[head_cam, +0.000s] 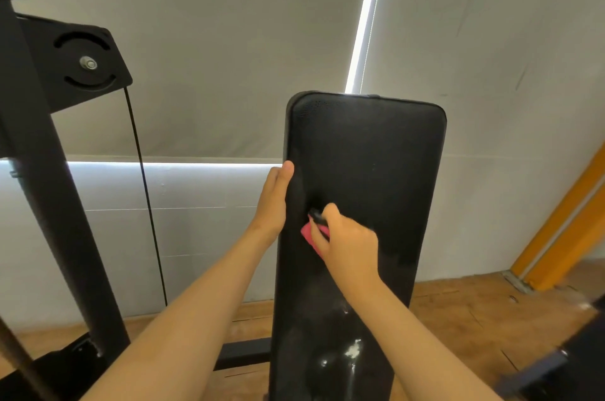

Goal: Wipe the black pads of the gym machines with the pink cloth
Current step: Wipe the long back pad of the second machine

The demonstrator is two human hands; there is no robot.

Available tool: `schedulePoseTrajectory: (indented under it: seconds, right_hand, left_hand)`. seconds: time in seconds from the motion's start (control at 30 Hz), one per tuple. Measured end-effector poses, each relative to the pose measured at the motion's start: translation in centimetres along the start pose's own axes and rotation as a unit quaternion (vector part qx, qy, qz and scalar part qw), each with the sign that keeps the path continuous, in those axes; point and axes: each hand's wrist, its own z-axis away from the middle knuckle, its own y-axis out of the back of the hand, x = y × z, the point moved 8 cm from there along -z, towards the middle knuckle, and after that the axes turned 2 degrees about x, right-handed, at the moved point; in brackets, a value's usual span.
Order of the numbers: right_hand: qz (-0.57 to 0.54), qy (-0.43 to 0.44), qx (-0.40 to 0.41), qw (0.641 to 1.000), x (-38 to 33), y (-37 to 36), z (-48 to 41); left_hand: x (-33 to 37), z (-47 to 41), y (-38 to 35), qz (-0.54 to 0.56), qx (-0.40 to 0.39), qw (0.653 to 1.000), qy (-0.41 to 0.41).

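Centre of the frame: long black pad (366, 171), upright and leaning a little, top corners rounded, lower end cut off by the bottom edge.

Left of centre, at the pad's left edge: left hand (273, 200). Grips that edge, thumb laid along the front face, other fingers wrapped round the back and hidden.

Just right of it, on the pad's front at about mid-height: right hand (347, 240). Fingers curled and bunched together over the pink cloth (309, 233); presses it against the pad. Of the cloth, only a small pink corner in view at the hand's left side, the rest hidden under the fingers. By the thumb tip, a small dark bit, too blurred to name.

Lower on the pad, near bottom centre: white smears (353, 350).

Left side of the frame: black machine frame (36, 171), slanting from the top down to the floor. Upper left, fixed to it: plate (108, 50) with a bolt in its middle. From under the plate, a thin cable (147, 204) hanging down towards the floor.

Behind everything: grey blinds (212, 40), with bright strips of light between and below them.

Along the bottom: wooden floor (474, 302). At the right edge: yellow post (563, 230), slanted. Lower right corner: a dark blurred shape, not clear enough to name.
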Motion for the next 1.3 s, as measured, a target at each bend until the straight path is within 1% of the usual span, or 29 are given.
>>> schedulePoseTrajectory:
  seconds: [0.07,0.17,0.23,0.33,0.5,0.6,0.67,0.77,0.83,0.9,1.03,1.1,1.2,1.3]
  right_hand:
    - [-0.039,-0.006,0.052,0.998,-0.4,2.1,-3.6]
    - [-0.024,-0.008,0.089,0.996,-1.2,3.2,-8.2]
    - [0.002,-0.003,0.083,0.997,-1.6,2.4,-9.1]
    - [0.026,0.009,0.066,0.997,-1.8,1.2,-7.8]
    - [0.077,0.039,-0.020,0.996,-1.9,-1.0,-3.7]
    - [0.057,0.045,-0.048,0.996,-1.7,-0.8,-3.7]
    - [0.030,0.050,-0.026,0.998,-2.0,0.5,-5.2]
    - [-0.008,0.027,0.028,0.999,-2.4,3.1,-9.5]
    - [0.004,0.013,0.018,1.000,-2.7,3.5,-12.1]
    - [0.036,0.018,0.014,0.999,-3.1,3.1,-13.3]
    - [0.052,0.040,0.071,0.995,-3.9,2.3,-12.3]
    - [0.066,0.059,0.067,0.994,-4.3,1.6,-11.3]
    - [0.087,0.092,0.039,0.991,-5.0,0.5,-9.1]
    - [0.093,0.097,0.018,0.991,-4.9,-0.6,-6.2]
  left_hand:
    - [0.1,0.0,-0.1,0.015,-0.013,1.000,-0.003]
    - [0.4,0.5,-0.3,0.029,-0.026,0.999,-0.002]
    - [0.4,0.7,-0.2,0.037,-0.025,0.999,-0.002]
    - [0.1,1.2,0.3,0.045,-0.020,0.999,0.004]
    - [-0.2,1.3,0.6,0.043,-0.014,0.999,0.005]
    - [-0.4,1.5,0.6,0.053,-0.038,0.998,0.012]
    - [-0.2,1.8,0.6,0.076,-0.053,0.996,0.013]
    - [-0.6,1.9,0.9,0.110,-0.041,0.993,0.026]
    - [-1.1,2.1,0.9,0.136,-0.031,0.989,0.045]
    - [-1.3,2.1,0.9,0.147,-0.032,0.987,0.052]
    - [-1.4,1.9,1.0,0.166,-0.030,0.984,0.054]
    - [-1.9,1.9,0.8,0.176,-0.028,0.982,0.067]
    - [-2.7,1.8,1.0,0.192,-0.009,0.978,0.077]
    - [-3.0,1.7,1.5,0.198,0.010,0.977,0.075]
